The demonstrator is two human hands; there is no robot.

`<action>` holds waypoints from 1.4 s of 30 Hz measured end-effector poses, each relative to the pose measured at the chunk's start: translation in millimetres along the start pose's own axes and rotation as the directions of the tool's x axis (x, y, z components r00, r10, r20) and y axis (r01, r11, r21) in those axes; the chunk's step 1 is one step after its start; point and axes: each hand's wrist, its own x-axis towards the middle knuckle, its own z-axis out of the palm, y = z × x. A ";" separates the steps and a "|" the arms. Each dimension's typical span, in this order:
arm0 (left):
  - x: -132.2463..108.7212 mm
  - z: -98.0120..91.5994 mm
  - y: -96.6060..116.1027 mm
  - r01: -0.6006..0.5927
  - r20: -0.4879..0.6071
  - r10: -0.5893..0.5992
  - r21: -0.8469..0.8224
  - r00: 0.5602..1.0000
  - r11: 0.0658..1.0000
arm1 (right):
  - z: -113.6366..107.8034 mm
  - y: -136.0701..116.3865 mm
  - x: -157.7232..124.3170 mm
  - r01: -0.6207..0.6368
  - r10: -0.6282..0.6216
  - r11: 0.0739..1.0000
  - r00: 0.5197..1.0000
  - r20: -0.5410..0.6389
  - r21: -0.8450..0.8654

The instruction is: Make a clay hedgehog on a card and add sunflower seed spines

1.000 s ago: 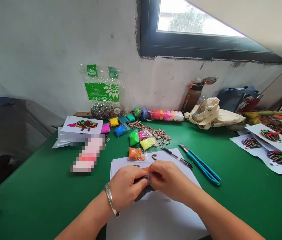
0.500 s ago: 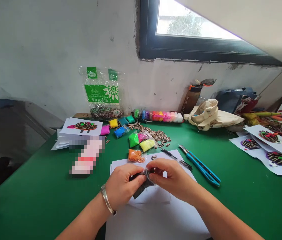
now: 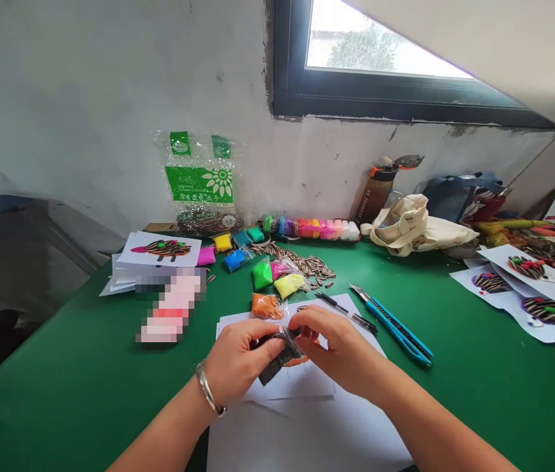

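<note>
Both my hands meet over a stack of white paper (image 3: 307, 426) on the green table (image 3: 85, 380). My left hand (image 3: 238, 367), with a silver bracelet on its wrist, grips a small dark packet (image 3: 277, 357) in clear plastic. My right hand (image 3: 336, 347) pinches the packet's top end, fingers closed. A bit of orange shows under the packet. An orange clay packet (image 3: 267, 305) lies just beyond my hands.
Green, yellow, pink and blue clay packets (image 3: 277, 275) and loose sunflower seeds (image 3: 307, 262) lie behind. A blue utility knife (image 3: 395, 324) and a pen (image 3: 346, 309) sit to the right. Seed pictures on paper (image 3: 533, 282) lie far right, a card stack (image 3: 154, 259) far left.
My hands have shifted slightly up and away with the packet. My right fingers have moved along its top end, and the packet now lies more level.
</note>
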 end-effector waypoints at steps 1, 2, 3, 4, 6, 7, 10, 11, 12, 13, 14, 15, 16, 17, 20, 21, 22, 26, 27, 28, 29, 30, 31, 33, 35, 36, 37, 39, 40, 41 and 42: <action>0.3 -0.2 -0.5 0.005 0.006 -0.005 -0.011 1.000 1.000 | 0.1 -0.1 0.1 -0.005 0.005 1.000 1.000 0.001 -0.011; 0.6 -0.6 -0.7 0.010 0.010 -0.009 -0.021 1.000 1.000 | 0.3 -0.3 0.2 0.001 -0.001 1.000 1.000 0.000 -0.026; 0.6 -0.9 -0.9 0.015 0.010 -0.015 -0.032 1.000 0.999 | 0.5 -0.4 0.3 0.015 -0.016 0.999 1.000 -0.007 -0.044; 0.6 -1.2 -0.8 0.018 0.017 -0.017 -0.046 1.000 0.999 | 0.9 -0.6 0.4 0.035 -0.036 0.997 0.999 -0.016 -0.063; 0.3 -0.8 -0.6 0.012 0.049 -0.007 -0.099 0.999 0.995 | 2.1 -1.3 0.4 0.084 -0.088 0.992 0.996 -0.035 -0.091; 0.1 -0.2 -0.6 0.005 0.074 0.005 -0.135 0.997 0.991 | 2.8 -1.8 0.3 0.113 -0.118 0.989 0.992 -0.038 -0.099; 0.1 2.8 -1.2 -0.009 0.129 0.040 -0.227 0.991 0.974 | 5.2 -3.4 -0.5 0.186 -0.189 0.976 0.982 -0.019 -0.116; 0.4 3.7 -1.5 -0.010 0.130 0.043 -0.241 0.991 0.970 | 5.9 -3.8 -0.8 0.201 -0.204 0.972 0.979 -0.013 -0.123; 0.9 4.3 -1.9 -0.009 0.125 0.042 -0.250 0.991 0.968 | 6.4 -4.0 -1.1 0.212 -0.216 0.968 0.976 -0.012 -0.130; 1.4 4.6 -2.3 -0.007 0.118 0.039 -0.262 0.992 0.965 | 6.8 -4.1 -1.4 0.222 -0.226 0.965 0.974 -0.016 -0.139; 1.9 4.6 -2.7 -0.004 0.112 0.036 -0.276 0.993 0.961 | 7.1 -4.0 -1.5 0.234 -0.240 0.960 0.970 -0.022 -0.151; 2.4 4.5 -3.1 -0.001 0.108 0.034 -0.288 0.994 0.958 | 7.4 -3.7 -1.7 0.251 -0.259 0.953 0.965 -0.026 -0.168; 2.8 4.3 -3.6 0.003 0.106 0.030 -0.297 0.994 0.955 | 7.8 -3.3 -1.8 0.268 -0.279 0.944 0.960 -0.030 -0.192; 3.2 4.2 -4.1 0.009 0.105 0.023 -0.299 0.994 0.954 | 8.2 -2.8 -2.0 0.284 -0.297 0.933 0.954 -0.030 -0.219; 3.6 4.7 -5.7 0.035 0.111 -0.003 -0.288 0.994 0.957 | 9.4 -1.8 -2.9 0.321 -0.342 0.894 0.939 -0.017 -0.312; 3.6 5.1 -6.1 0.047 0.114 -0.015 -0.286 0.993 0.957 | 9.6 -1.8 -3.2 0.324 -0.349 0.884 0.937 -0.012 -0.337; 3.4 5.5 -6.3 0.059 0.115 -0.027 -0.288 0.993 0.956 | 9.7 -2.0 -3.5 0.327 -0.353 0.876 0.936 -0.009 -0.354; 2.3 5.9 -5.8 0.106 0.108 -0.077 -0.307 0.991 0.946 | 8.6 -4.3 -4.2 0.285 -0.301 0.907 0.954 -0.003 -0.309; 2.1 5.6 -5.5 0.113 0.105 -0.084 -0.310 0.991 0.944 | 8.1 -4.8 -4.2 0.262 -0.271 0.926 0.962 0.003 -0.271; 1.9 5.3 -5.2 0.117 0.102 -0.090 -0.311 0.991 0.943 | 7.7 -5.2 -4.1 0.238 -0.242 0.944 0.970 0.010 -0.230; 1.8 4.8 -5.0 0.119 0.100 -0.092 -0.311 0.991 0.943 | 7.4 -5.5 -4.0 0.217 -0.218 0.957 0.976 0.015 -0.194; 1.8 4.4 -4.7 0.118 0.098 -0.091 -0.310 0.991 0.943 | 7.2 -5.5 -3.8 0.202 -0.201 0.965 0.979 0.018 -0.165; 1.8 3.9 -4.4 0.115 0.095 -0.090 -0.307 0.991 0.945 | 7.2 -5.5 -3.6 0.191 -0.190 0.970 0.982 0.020 -0.147; 2.0 3.0 -3.7 0.108 0.092 -0.085 -0.293 0.992 0.950 | 7.5 -5.5 -3.0 0.180 -0.180 0.974 0.984 0.014 -0.134; 2.3 2.2 -3.3 0.090 0.080 -0.071 -0.270 0.994 0.959 | 8.1 -6.2 -2.3 0.161 -0.163 0.981 0.987 -0.004 -0.111; 2.5 1.8 -3.5 0.079 0.065 -0.064 -0.262 0.996 0.962 | 8.3 -6.8 -1.9 0.142 -0.143 0.986 0.989 -0.018 -0.083; 2.8 1.4 -4.1 0.068 0.042 -0.059 -0.258 0.997 0.964 | 8.5 -7.6 -1.5 0.112 -0.113 0.993 0.993 -0.037 -0.044; 3.8 0.8 -6.4 0.057 -0.031 -0.068 -0.276 0.997 0.959 | 8.5 -9.1 -0.6 0.031 -0.027 0.998 0.996 -0.086 0.050; 4.4 0.5 -8.0 0.059 -0.068 -0.083 -0.302 0.994 0.952 | 8.4 -9.5 -0.1 -0.006 0.017 0.995 0.994 -0.111 0.099; 5.0 0.2 -9.5 0.064 -0.100 -0.103 -0.337 0.990 0.939 | 8.3 -9.5 0.4 -0.035 0.055 0.988 0.990 -0.131 0.150; 5.5 -0.1 -10.9 0.068 -0.122 -0.122 -0.377 0.985 0.924 | 8.2 -9.0 0.9 -0.056 0.088 0.976 0.986 -0.145 0.208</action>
